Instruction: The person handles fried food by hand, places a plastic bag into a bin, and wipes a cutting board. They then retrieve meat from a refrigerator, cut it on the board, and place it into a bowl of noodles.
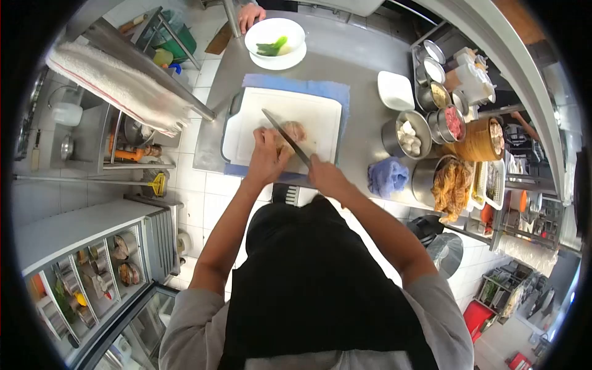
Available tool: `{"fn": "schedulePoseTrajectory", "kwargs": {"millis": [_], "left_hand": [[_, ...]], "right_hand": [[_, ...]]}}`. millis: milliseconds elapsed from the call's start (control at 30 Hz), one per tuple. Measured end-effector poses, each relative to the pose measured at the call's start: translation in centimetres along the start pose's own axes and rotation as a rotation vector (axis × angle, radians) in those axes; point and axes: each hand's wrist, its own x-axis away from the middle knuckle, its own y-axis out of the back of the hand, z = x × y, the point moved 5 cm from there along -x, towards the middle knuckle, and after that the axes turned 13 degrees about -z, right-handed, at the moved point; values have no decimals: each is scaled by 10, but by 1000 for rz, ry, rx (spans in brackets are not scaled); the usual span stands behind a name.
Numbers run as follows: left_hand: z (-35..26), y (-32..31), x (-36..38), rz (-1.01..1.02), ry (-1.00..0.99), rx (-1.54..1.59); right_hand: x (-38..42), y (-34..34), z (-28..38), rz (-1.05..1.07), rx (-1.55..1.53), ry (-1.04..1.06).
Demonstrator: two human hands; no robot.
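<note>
A white cutting board (246,117) lies on a blue cloth (290,82) on the steel table. Pale pinkish food, perhaps meat, (295,131) rests on the board's middle. My right hand (324,174) grips the handle of a large knife (287,137), whose blade points up and left across the food. At the food's left side is my left hand (269,154), its fingers bent down and pressed on the near part of the food. Its fingertips are partly hidden.
A white bowl (259,34) with green vegetable stands at the back, near another person's hand (251,15). To the right are a square white dish (395,90), a steel bowl of white pieces (407,137), a blue cloth (388,176) and browned food (452,185).
</note>
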Motion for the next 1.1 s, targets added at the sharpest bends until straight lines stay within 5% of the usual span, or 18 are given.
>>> {"fn": "schedulePoseTrajectory", "kwargs": {"millis": [367,1100], "left_hand": [[-16,28,-13,108,-148,-26],[-13,32,-16,106,-134,-45]], "right_hand": [[49,54,37,-97,228,66],[60,51,44,41,207,-21]]}}
